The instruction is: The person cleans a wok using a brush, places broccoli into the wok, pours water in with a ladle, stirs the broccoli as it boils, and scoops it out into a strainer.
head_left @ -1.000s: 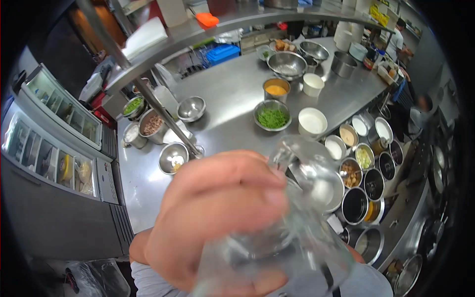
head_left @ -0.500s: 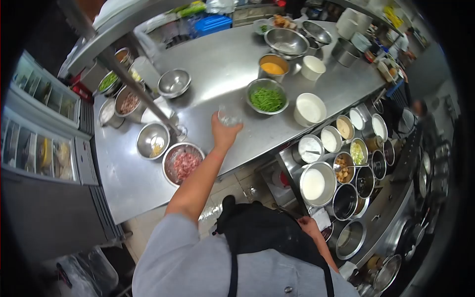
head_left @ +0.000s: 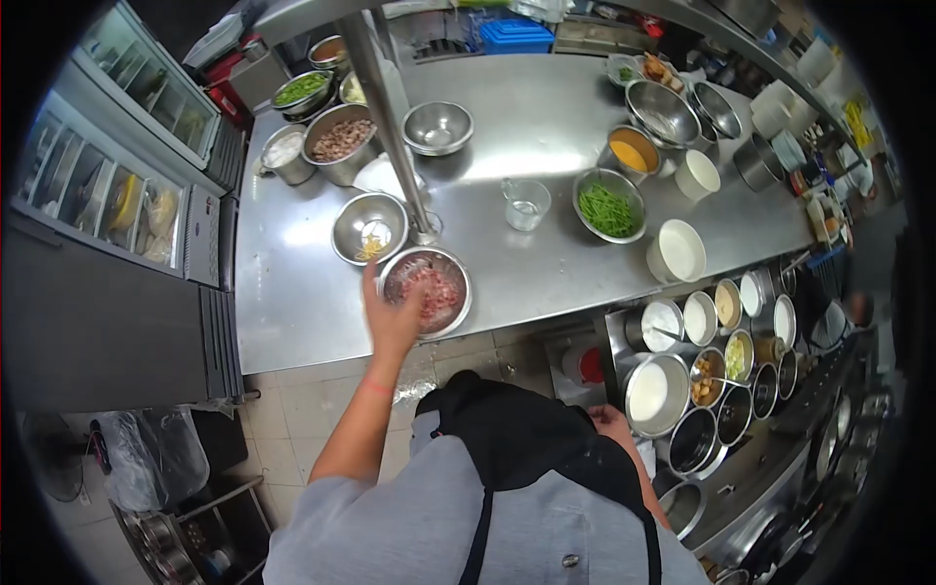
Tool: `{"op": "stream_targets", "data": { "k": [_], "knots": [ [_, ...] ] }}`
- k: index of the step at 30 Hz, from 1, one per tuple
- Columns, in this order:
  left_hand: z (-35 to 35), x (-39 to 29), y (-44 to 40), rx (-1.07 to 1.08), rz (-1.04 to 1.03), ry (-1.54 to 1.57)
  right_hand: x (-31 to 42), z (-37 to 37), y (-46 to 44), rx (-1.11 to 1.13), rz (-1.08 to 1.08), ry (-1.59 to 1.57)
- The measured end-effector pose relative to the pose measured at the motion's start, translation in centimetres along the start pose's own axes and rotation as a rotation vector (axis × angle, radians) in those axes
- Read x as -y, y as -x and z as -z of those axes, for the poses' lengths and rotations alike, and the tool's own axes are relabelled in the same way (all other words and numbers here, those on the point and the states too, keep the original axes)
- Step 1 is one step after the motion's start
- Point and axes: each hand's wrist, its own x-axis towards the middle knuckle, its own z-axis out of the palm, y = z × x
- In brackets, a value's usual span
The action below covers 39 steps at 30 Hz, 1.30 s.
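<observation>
My left hand reaches over the near rim of a steel bowl of raw pinkish meat, its fingers spread and holding nothing. Just behind it, a steel bowl has some yellow shreds inside. A clear glass measuring cup stands upright on the steel table, to the right of the post and apart from both hands. Low beside the black apron is my right hand, fingers curled; what they grip is too small to make out.
A steel post rises behind the meat bowl. Bowls of green vegetables and orange liquid stand right of the cup, near white tubs. Several ingredient pots line the right counter. Glass-door fridges are at left.
The glass cup, held up close and then lowered to the table in my left hand, now stands released. My left hand has moved left to the meat bowl. The view has shifted.
</observation>
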Motion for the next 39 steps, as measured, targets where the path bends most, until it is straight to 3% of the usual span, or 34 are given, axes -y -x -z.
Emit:
{"op": "stream_targets", "data": {
  "k": [4,5,6,10,12,16,17,18,23,27,28,30,33,35,36,37,38,39],
  "knots": [
    [8.7,7.2,0.6,-0.164,0.31,-0.189,9.6,-1.6,-2.9,0.07,-0.004,0.051],
    [10.4,7.0,0.5,-0.199,0.38,-0.16,10.1,-2.4,-4.5,0.093,0.121,0.155],
    [11.8,6.9,0.5,-0.205,0.378,-0.158,10.5,-3.2,-5.8,0.115,0.241,0.258],
    [15.2,8.4,0.1,-0.126,0.4,-0.201,20.0,-5.2,-5.9,0.126,0.269,0.422],
    [15.7,9.8,0.1,-0.01,0.453,-0.216,21.1,-6.6,-7.3,0.101,0.336,0.402],
    [13.4,12.6,-2.0,0.002,0.428,-0.153,23.2,-8.6,-10.3,-0.022,0.348,0.192],
    [12.7,12.7,-2.9,-0.002,0.431,-0.145,23.5,-8.7,-10.9,-0.005,0.196,0.053],
    [12.0,12.7,-3.9,0.038,0.375,-0.108,23.9,-8.8,-11.6,0.01,0.047,-0.085],
    [10.6,13.1,-13.8,0.069,0.093,-0.172,24.8,-8.6,-13.6,-0.033,-0.13,-0.357],
    [9.2,16.2,-20.9,0.156,0.004,-0.315,24.8,-8.8,-13.7,-0.019,-0.15,-0.343],
    [8.8,16.4,-21.2,0.336,0.008,-0.266,24.5,-8.9,-13.6,-0.028,-0.118,-0.357],
    [7.1,18.3,-21.3,0.541,-0.318,-0.593,24.7,-9.0,-13.9,-0.022,-0.09,-0.363],
    [8.1,20.1,-19.1,0.521,-0.376,-0.709,23.8,-8.9,-14.4,-0.067,-0.099,-0.346],
    [13.7,20.5,-18.3,0.517,-0.162,-0.766,23.9,-9.0,-13.9,-0.055,-0.121,-0.344],
    [17.8,24.1,-17.7,0.262,0.031,-0.905,24.5,-8.7,-13.9,-0.054,-0.125,-0.343],
    [24.3,21.9,-18.0,0.119,0.358,-0.898,24.5,-8.7,-13.7,-0.058,-0.116,-0.35],
    [30.8,21.9,-18.3,0.095,0.911,-0.909,24.4,-8.8,-13.7,-0.055,-0.123,-0.364],
    [34.7,25.5,-16.1,-0.338,0.992,-1.181,24.4,-8.9,-13.7,-0.062,-0.103,-0.354]
  ]
}}
